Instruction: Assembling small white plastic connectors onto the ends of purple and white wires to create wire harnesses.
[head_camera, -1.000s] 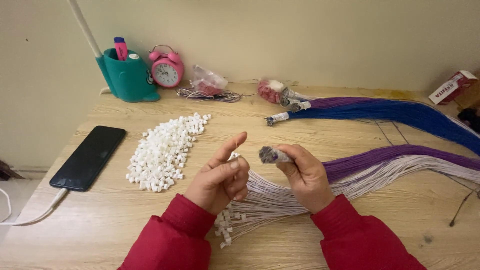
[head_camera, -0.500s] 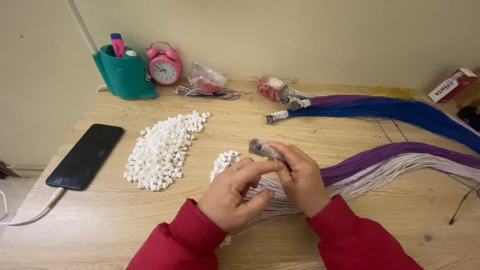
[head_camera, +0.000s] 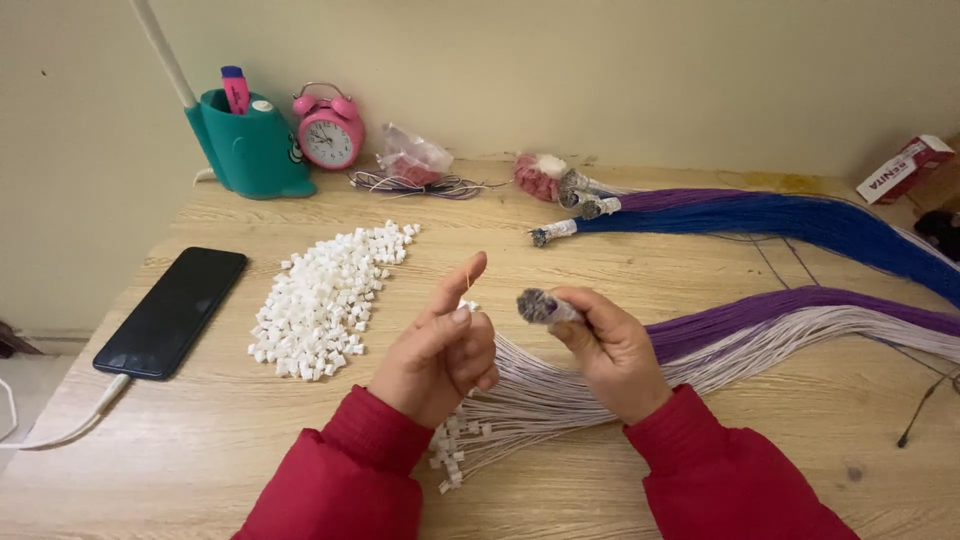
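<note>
Pulled back from the taped purple-and-white wire bundle (head_camera: 545, 305), the left hand (head_camera: 440, 355) now pinches one thin wire (head_camera: 468, 282); the right hand (head_camera: 610, 350) stays clenched around the bundle.

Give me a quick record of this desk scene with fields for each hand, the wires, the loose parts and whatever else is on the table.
left hand: raised, pinching one thin wire between thumb and forefinger
right hand: gripping the taped end of a wire bundle
finished wires: white, fanned under the hands, small white connectors on their ends
loose parts: pile of white connectors left of the hands
other wires: blue bundle, purple bundle
also on table: black phone, teal pen holder, pink alarm clock
</note>
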